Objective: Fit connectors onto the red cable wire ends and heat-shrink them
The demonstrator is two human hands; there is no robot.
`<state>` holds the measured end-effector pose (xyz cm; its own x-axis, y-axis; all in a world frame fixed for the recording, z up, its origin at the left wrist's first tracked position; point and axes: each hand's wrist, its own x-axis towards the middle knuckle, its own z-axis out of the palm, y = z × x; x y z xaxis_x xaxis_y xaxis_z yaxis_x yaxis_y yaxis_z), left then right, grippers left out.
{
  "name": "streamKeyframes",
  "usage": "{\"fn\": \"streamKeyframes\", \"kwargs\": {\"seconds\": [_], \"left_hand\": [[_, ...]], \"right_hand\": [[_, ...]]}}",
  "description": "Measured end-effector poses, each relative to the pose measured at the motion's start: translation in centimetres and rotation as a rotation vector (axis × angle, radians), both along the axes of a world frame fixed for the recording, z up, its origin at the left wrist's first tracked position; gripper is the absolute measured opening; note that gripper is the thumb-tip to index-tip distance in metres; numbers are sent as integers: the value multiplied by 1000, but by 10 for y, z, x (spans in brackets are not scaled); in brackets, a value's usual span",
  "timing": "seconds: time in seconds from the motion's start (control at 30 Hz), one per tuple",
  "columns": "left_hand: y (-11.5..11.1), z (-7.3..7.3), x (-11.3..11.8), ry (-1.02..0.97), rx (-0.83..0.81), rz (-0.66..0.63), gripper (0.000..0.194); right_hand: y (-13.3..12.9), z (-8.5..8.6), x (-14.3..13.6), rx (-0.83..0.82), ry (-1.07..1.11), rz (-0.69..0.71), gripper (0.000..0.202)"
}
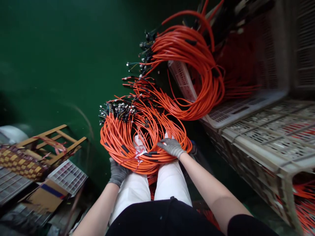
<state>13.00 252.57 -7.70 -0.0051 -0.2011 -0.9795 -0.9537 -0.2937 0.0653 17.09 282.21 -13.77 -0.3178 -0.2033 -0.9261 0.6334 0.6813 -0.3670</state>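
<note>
A large coil of orange cables (118, 137) lies across the person's white-trousered knees, its black and white connectors bunched at the upper left. My left hand (118, 172), in a grey glove, is closed round the coil's lower left edge, with its fingertips partly hidden beneath. My right hand (171, 147), gloved too, rests over the coil's right part with its fingers round some cables. A white tag (140, 153) with pink string shows on the near side. Beyond, a second orange coil (209, 82) touches the first through loose cables.
White plastic crates (268, 131) stand along the right, some holding orange cables. At the left are a wooden frame (52, 144), a brown patterned cushion (22, 160), a white basket (69, 177) and a cardboard box (46, 198). The floor (61, 65) is green.
</note>
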Motion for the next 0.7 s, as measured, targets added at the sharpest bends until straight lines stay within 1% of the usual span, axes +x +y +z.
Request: {"fn": "streamKeyframes", "kwargs": {"seconds": [0.03,0.1,0.17,0.23,0.33,0.43,0.6,0.67,0.7], "left_hand": [[6,2,-4,8,-47,51,71],[20,2,-8,54,-135,115,57],[31,-3,-12,114,-215,113,46],[35,-10,-14,152,-243,88,41],[34,-17,-16,150,-235,42,42],[32,-18,-18,129,-259,1,45],[28,-16,-23,41,-334,-82,37],[27,-17,-25,24,-336,-99,36],[26,-18,-26,22,-333,-103,37]], "right_hand": [[5,1,4,5,5,19,62],[5,4,11,-21,5,65,63],[-3,7,18,-84,-21,107,66],[-15,7,23,-139,-66,129,68],[-30,4,26,-139,-96,124,72],[-39,1,26,-87,-71,105,75],[-48,5,26,3,-31,39,68],[-46,7,22,22,-33,4,62],[-43,7,19,29,-30,-21,57]]}}
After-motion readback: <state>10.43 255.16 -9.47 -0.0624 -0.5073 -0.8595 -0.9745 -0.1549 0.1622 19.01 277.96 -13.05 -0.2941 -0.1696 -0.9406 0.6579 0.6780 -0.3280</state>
